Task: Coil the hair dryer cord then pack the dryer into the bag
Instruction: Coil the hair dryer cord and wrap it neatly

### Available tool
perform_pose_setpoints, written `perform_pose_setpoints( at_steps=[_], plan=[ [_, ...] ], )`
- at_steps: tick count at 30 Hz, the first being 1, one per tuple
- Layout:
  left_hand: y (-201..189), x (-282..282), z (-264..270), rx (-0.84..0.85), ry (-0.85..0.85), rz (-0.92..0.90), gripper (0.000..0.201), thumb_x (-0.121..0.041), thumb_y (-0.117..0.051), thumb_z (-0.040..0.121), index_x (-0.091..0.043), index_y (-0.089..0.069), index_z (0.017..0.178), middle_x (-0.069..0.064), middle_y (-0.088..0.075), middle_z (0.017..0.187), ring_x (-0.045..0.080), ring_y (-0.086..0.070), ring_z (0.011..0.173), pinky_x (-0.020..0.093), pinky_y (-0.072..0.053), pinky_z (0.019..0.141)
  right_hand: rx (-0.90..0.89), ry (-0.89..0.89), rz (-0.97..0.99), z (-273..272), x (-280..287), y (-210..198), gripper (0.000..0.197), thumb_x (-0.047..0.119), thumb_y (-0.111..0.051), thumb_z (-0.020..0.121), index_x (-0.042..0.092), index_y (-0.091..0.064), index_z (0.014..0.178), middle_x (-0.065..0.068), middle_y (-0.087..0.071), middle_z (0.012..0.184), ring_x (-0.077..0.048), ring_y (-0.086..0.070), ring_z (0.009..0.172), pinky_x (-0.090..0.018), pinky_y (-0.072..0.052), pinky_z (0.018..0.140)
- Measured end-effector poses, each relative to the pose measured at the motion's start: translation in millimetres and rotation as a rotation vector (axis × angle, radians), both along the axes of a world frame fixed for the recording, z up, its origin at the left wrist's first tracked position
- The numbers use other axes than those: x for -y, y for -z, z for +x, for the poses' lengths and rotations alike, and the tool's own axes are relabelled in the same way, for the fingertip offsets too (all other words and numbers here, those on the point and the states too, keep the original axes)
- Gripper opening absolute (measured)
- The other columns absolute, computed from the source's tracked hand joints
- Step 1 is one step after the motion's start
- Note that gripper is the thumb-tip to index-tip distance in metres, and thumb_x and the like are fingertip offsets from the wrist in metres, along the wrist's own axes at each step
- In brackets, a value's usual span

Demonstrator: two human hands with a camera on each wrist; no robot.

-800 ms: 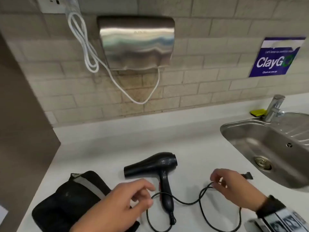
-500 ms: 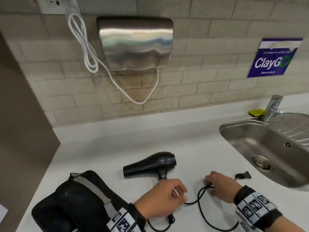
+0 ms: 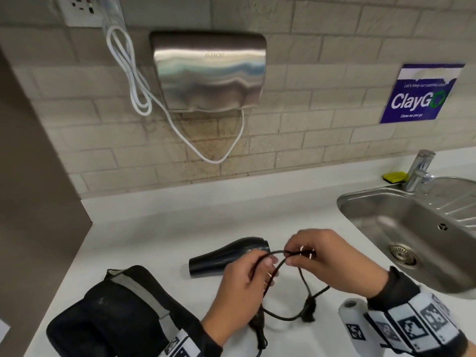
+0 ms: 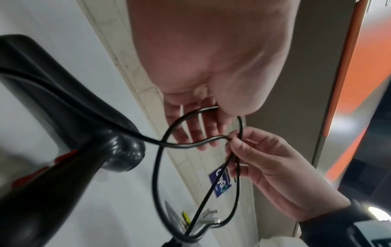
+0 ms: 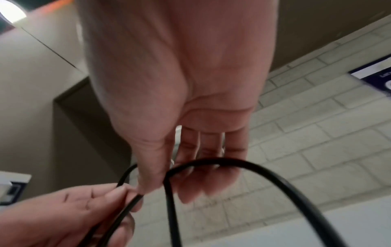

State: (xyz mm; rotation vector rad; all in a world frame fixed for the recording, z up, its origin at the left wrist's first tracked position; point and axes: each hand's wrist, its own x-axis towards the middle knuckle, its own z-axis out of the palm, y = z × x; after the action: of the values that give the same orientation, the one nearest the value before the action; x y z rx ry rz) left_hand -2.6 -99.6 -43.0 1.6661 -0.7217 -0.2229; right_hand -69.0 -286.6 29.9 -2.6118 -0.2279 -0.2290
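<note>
Head | both hands (image 3: 239,287) (image 3: 332,264) pinch cord (image 3: 279,315) | dryer (image 3: 226,255) handle hidden

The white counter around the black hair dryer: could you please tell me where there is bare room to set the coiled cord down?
Bare white counter lies between the black hair dryer and the tiled wall, and between dryer and steel sink. Crowded: the near edge, with black bag, both hands and black cord.
</note>
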Motion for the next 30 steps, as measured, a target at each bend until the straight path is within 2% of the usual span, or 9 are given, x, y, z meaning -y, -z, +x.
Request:
perform_pose_setpoints(
  at_steps=[3,6,10,14,18,21,23,25,30],
  plan=[
    [-24.0,-16.3,1.1,-0.046,-0.061,-0.192,0.023,-0.026,-0.05,0.098,-0.016,-0.07,0.096,0.011,-0.072,0.082,0.024,-0.068,0.071,0.046,-0.058,0.068,0.062,0.011,0.196,-1.7,-16.6,-18.3,0.005,0.024,-0.07,0.088,0.024,-0.07,0.083,0.015,-0.066,0.071,-0.005,-0.056,0.06,-0.01,-0.038,0.055],
    [-44.9,-36.5,8.6,-0.06,-0.15,-0.334,0.029,-0.028,-0.047,0.095,-0.006,-0.065,0.089,0.012,-0.069,0.076,0.02,-0.065,0.069,0.037,-0.058,0.064,0.071,0.028,0.377,0.9,-25.0,-22.1,0.009,0.018,-0.071,0.088,0.019,-0.071,0.079,0.021,-0.061,0.057,-0.003,-0.042,0.044,-0.012,-0.033,0.048],
    [-68.8,-71.6,22.9,-0.182,-0.225,-0.521,0.027,-0.026,-0.045,0.097,-0.009,-0.062,0.085,0.004,-0.058,0.063,0.017,-0.05,0.053,0.028,-0.047,0.052,0.074,0.107,0.506,7.5,-19.1,-13.8,0.007,0.018,-0.072,0.086,0.023,-0.07,0.082,0.009,-0.067,0.071,-0.01,-0.046,0.052,-0.023,-0.04,0.053],
    [-87.8,-101.4,31.8,-0.352,-0.193,-0.695,0.024,-0.021,-0.045,0.098,-0.011,-0.063,0.085,0.001,-0.048,0.06,0.014,-0.041,0.048,0.025,-0.042,0.048,0.041,0.295,0.759,14.8,-13.0,11.2,0.01,0.01,-0.065,0.091,0.017,-0.07,0.086,0.004,-0.059,0.074,-0.018,-0.048,0.054,-0.032,-0.045,0.053],
    [-95.4,-126.6,33.5,-0.528,-0.031,-0.873,0.03,-0.025,-0.046,0.097,-0.011,-0.066,0.078,-0.007,-0.036,0.049,0.01,-0.025,0.042,0.023,-0.034,0.046,-0.064,0.409,0.955,16.3,-17.9,39.5,0.013,0.0,-0.056,0.093,0.003,-0.064,0.083,-0.005,-0.051,0.067,-0.025,-0.051,0.048,-0.039,-0.046,0.057],
    [-89.7,-138.0,36.2,-0.694,0.44,-0.976,0.037,-0.022,-0.034,0.106,0.004,-0.06,0.102,-0.002,-0.031,0.056,0.013,-0.017,0.043,0.03,-0.026,0.052,-0.167,0.476,0.952,14.7,-29.1,57.8,0.017,0.0,-0.055,0.093,0.002,-0.066,0.08,-0.007,-0.051,0.057,-0.022,-0.05,0.047,-0.033,-0.044,0.049],
    [-87.4,-138.9,31.9,-0.695,0.558,-0.957,0.038,-0.016,-0.026,0.108,0.013,-0.05,0.115,0.001,-0.034,0.062,0.011,-0.015,0.044,0.032,-0.024,0.055,-0.197,0.469,0.904,12.8,-41.3,65.5,0.017,0.002,-0.058,0.092,0.005,-0.068,0.079,-0.005,-0.053,0.055,-0.019,-0.046,0.045,-0.028,-0.038,0.043],
    [-87.1,-132.0,24.6,-0.647,0.553,-0.833,0.036,-0.014,-0.035,0.107,0.015,-0.052,0.117,-0.002,-0.033,0.059,0.009,-0.018,0.042,0.029,-0.023,0.051,-0.195,0.415,0.929,10.9,-55.3,65.7,0.015,0.002,-0.059,0.092,0.006,-0.068,0.081,-0.002,-0.052,0.056,-0.017,-0.041,0.042,-0.025,-0.032,0.043],
    [-80.4,-107.2,5.7,-0.555,0.526,-0.543,0.033,-0.028,-0.063,0.094,0.0,-0.067,0.109,-0.008,-0.023,0.05,0.007,-0.016,0.038,0.023,-0.015,0.044,-0.179,0.195,0.965,12.4,-86.2,47.0,0.013,0.008,-0.062,0.091,0.013,-0.068,0.08,0.003,-0.055,0.061,-0.012,-0.035,0.039,-0.017,-0.026,0.039]
  ],
)
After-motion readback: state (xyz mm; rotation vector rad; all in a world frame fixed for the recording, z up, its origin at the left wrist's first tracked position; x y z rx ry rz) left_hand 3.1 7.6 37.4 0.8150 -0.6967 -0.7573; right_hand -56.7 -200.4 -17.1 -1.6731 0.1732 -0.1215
